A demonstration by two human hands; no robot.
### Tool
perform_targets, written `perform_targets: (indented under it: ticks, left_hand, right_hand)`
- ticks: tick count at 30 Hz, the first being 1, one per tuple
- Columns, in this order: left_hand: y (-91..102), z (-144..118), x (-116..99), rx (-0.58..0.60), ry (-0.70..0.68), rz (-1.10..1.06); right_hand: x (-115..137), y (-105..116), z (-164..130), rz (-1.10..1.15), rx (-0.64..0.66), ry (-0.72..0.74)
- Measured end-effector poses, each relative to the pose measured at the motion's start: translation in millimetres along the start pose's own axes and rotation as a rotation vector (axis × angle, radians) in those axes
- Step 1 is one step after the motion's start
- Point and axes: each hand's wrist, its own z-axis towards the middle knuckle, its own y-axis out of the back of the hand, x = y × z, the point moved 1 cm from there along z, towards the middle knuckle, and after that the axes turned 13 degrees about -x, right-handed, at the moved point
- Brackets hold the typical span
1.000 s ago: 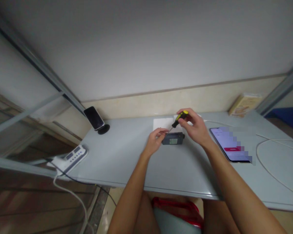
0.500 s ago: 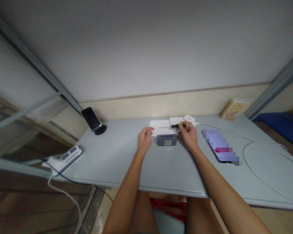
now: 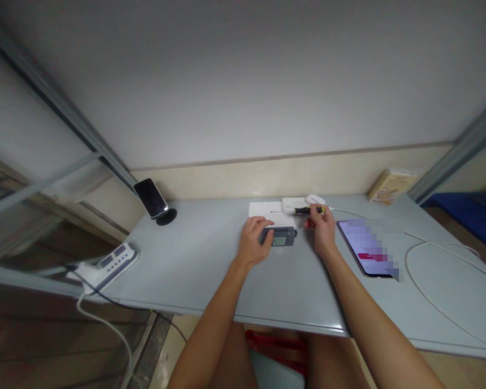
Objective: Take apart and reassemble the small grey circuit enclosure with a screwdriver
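A small dark grey box (image 3: 284, 236) with vent slots and a pale green label stands on the desk in front of me. My left hand (image 3: 256, 240) grips its left end, thumb on the near face and fingers over the top. In my right hand (image 3: 322, 227) is a screwdriver (image 3: 303, 210) with a black and yellow handle, its thin shaft pointing left. The shaft lies over a white sheet (image 3: 263, 208) behind the box. Close behind the screwdriver is a white flat device (image 3: 291, 203), next to a rounded white piece (image 3: 315, 199) with a cable.
To the right lies a phone (image 3: 364, 248) with its screen lit, and a white cable (image 3: 409, 270) loops beyond it. A small box (image 3: 391, 186) stands at the back right. On the left are a phone on a stand (image 3: 152, 198) and a power strip (image 3: 112, 266).
My left hand has moved right and taken hold of the grey box's left end. My right hand has shifted slightly right with the screwdriver, drawing its tip away from the left.
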Motion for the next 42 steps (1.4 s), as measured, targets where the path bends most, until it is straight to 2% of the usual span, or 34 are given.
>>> perform_targets:
  ticks: [3,6,11,15,25,31,36,42]
  left_hand:
    - [-4.5,-2,-1,-0.069,0.036,0.026]
    - [-5.3,-2,5,-0.097,0.100,0.034]
    - [-3.0,1,12,-0.152,0.146,0.024]
    - [-4.1,1,10,-0.137,0.140,0.017]
    - [-3.4,2,12,-0.135,0.089,0.037]
    - [-1.4,3,13,-0.117,0.049,0.053]
    - [0.3,5,9,-0.049,0.045,0.057]
    - [-1.3,4,0,0.016,0.019,-0.035]
  right_hand:
    - [3,2,5,0.140,-0.009,-0.102]
    - [6,1,4,0.201,0.045,-0.125]
    - [10,-3,-3,0.181,0.152,-0.128]
    - [11,-5,-6,0.150,0.190,-0.128]
    - [14,-5,-5,0.103,0.202,-0.062]
    - [22,-1,-3,0.081,0.239,0.067]
    - [33,1,-6,0.074,0.253,0.185]
    - [40,-2,-9,0.120,0.243,0.212]
